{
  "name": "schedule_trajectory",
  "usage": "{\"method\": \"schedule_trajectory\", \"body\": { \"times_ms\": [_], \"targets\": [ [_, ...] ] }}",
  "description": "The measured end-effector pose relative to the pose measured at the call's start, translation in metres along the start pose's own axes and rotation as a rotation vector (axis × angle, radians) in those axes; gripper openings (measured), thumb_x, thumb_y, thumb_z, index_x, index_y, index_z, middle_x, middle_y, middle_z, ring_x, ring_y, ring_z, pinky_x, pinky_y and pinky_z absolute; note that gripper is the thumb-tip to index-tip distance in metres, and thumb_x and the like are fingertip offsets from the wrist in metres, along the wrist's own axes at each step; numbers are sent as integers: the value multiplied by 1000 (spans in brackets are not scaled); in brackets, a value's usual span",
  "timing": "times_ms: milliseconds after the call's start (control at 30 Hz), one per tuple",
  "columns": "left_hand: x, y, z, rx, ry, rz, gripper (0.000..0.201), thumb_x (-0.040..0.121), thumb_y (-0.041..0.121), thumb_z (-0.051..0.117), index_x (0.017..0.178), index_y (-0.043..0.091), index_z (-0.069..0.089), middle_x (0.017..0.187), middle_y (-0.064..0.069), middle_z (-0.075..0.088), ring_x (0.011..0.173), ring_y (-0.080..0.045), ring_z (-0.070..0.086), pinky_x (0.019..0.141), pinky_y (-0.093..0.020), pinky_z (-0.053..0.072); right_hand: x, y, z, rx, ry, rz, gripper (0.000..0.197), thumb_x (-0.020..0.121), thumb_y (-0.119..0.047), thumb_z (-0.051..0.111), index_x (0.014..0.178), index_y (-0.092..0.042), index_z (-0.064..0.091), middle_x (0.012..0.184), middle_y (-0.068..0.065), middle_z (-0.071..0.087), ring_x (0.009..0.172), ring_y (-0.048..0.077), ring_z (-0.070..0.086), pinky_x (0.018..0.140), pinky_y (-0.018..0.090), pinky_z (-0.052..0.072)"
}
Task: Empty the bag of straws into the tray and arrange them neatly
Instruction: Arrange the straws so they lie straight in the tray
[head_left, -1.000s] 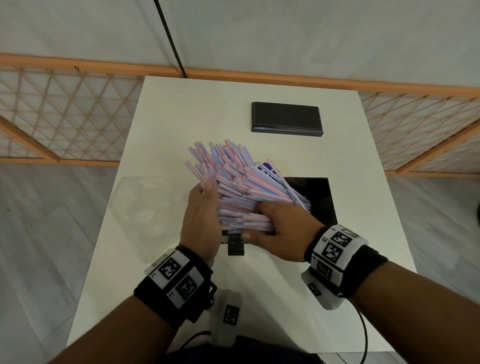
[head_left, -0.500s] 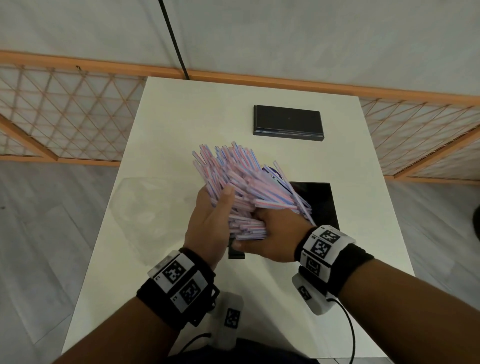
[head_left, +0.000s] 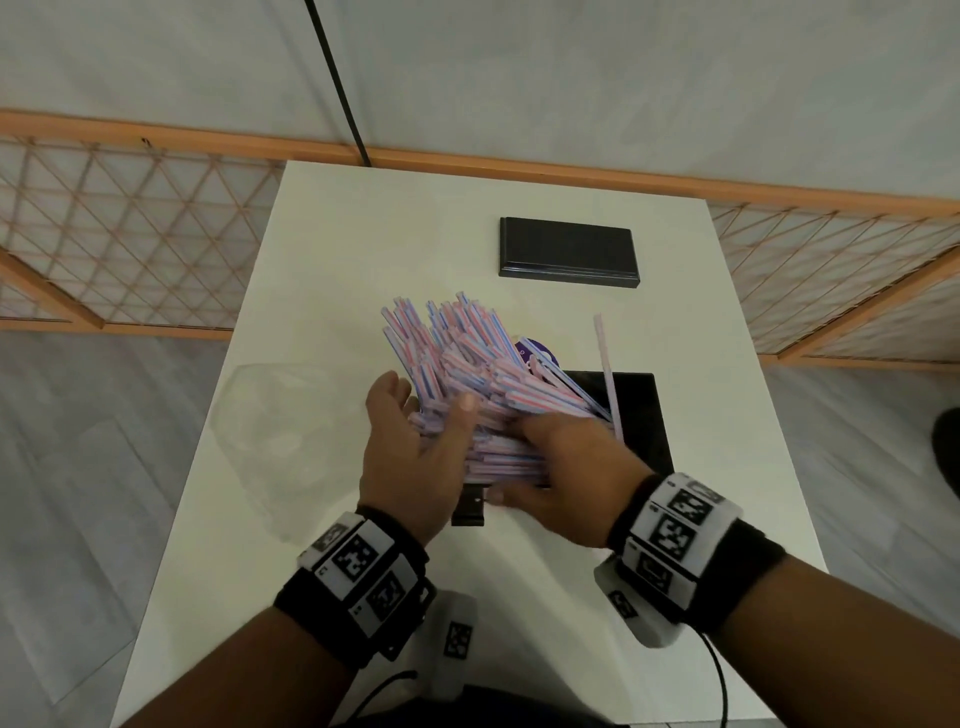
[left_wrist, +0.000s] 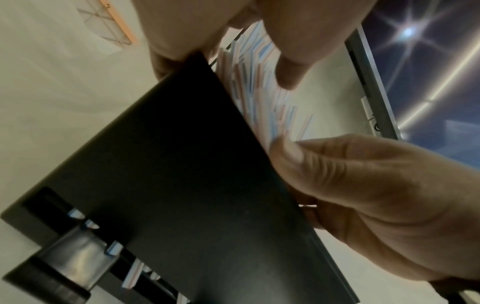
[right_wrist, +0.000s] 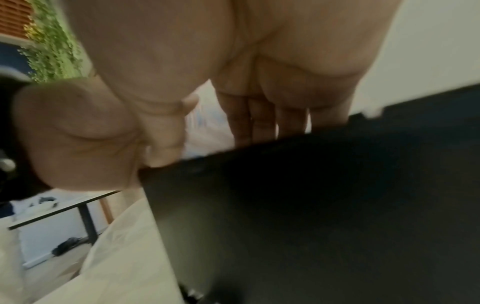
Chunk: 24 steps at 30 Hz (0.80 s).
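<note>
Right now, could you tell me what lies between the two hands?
The straw bundle, pressed between the left hand and right hand, in the head view.

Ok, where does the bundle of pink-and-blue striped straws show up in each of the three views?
Head: the bundle of pink-and-blue striped straws sits mid-frame, between both hands, above the black tray.
Left wrist: upper centre, a fan of straws behind the tray's edge.
Right wrist: only a pale blurred patch between thumb and fingers, probably the straws.
Shared landmark: the black tray, dark in all three views.
</note>
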<state>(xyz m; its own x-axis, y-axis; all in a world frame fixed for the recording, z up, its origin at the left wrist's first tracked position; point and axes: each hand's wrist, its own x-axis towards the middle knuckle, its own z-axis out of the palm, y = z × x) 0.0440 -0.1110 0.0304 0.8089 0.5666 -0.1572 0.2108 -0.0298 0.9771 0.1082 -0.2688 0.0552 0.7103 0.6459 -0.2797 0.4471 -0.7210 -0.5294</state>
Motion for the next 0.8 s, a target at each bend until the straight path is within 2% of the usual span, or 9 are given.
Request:
{"method": "schedule_trajectory", "body": {
  "times_ms": [100, 200, 300, 400, 467, 533, 600, 700, 800],
  "targets": [
    [1, 6, 2, -106, -8, -39, 98, 75, 73, 64, 141, 6, 37, 133, -4, 64, 121, -17, 64, 105, -51, 51, -17, 9, -19, -53, 114, 5, 34, 78, -47, 75, 102, -23, 72, 94, -3, 72, 90, 19, 65, 79, 26, 48],
    [1, 8, 2, -86, -47, -39, 75, 79, 66, 59, 131, 13, 46, 118, 3, 69, 108, -12, 69, 99, -49, 55, -24, 28, -36, -133, 223, 197, 31, 78, -47, 75, 77, -18, 65, 74, -1, 62, 72, 21, 59, 64, 29, 38],
    [2, 7, 4, -109, -49, -74, 63, 85, 56, 57, 131, 13, 47, 116, 1, 70, 102, -11, 71, 95, -46, 58, -17, 40, -44, -192, 108, 324, 32, 82, -51, 69, 85, -19, 66, 85, 0, 63, 78, 20, 56, 67, 28, 37],
    [3, 8, 4, -193, -23, -142, 60, 87, 56, 47, 129, 13, 50, 114, -6, 69, 103, -22, 70, 91, -45, 58, -7, 39, -36, -158, -11, 265, 33, 87, -48, 64, 76, -17, 59, 85, 1, 59, 79, 22, 56, 68, 30, 39],
    [3, 10, 0, -222, -8, -153, 58, 90, 55, 41, 124, 10, 55, 111, -10, 69, 99, -24, 70, 87, -43, 57, -5, 35, -32, -134, 13, 163, 28, 88, -43, 63, 73, -22, 53, 88, 1, 58, 81, 22, 55, 69, 29, 38],
    [5, 7, -5, -174, -1, -132, 50, 98, 51, 42, 117, 8, 59, 105, -10, 70, 93, -18, 70, 83, -40, 57, -5, 32, -30, -93, 73, 103, 18, 86, -37, 67, 82, -21, 59, 94, -1, 61, 83, 20, 56, 71, 27, 38],
    [7, 6, -8, -109, 33, -122, 40, 95, 47, 58, 112, 12, 62, 101, -1, 71, 91, -7, 71, 82, -34, 58, -4, 28, -29, -53, 99, 166, 23, 85, -31, 70, 102, -18, 61, 99, -2, 62, 86, 19, 57, 75, 27, 42],
    [9, 2, -12, 66, 71, -72, 43, 79, 46, 77, 109, 18, 64, 106, -1, 71, 100, -20, 68, 90, -45, 58, 0, 27, -24, 8, 120, 248, 36, 85, -22, 66, 117, -20, 50, 102, 2, 66, 90, 25, 63, 79, 33, 50],
    [12, -1, -14, 176, 101, -20, 22, 85, 33, 80, 95, 22, 63, 92, 3, 70, 85, -19, 66, 78, -38, 57, 3, 25, -22, -22, 119, 217, 26, 85, -18, 66, 110, -21, 63, 97, 0, 69, 91, 25, 64, 80, 31, 49]
  ]
}}
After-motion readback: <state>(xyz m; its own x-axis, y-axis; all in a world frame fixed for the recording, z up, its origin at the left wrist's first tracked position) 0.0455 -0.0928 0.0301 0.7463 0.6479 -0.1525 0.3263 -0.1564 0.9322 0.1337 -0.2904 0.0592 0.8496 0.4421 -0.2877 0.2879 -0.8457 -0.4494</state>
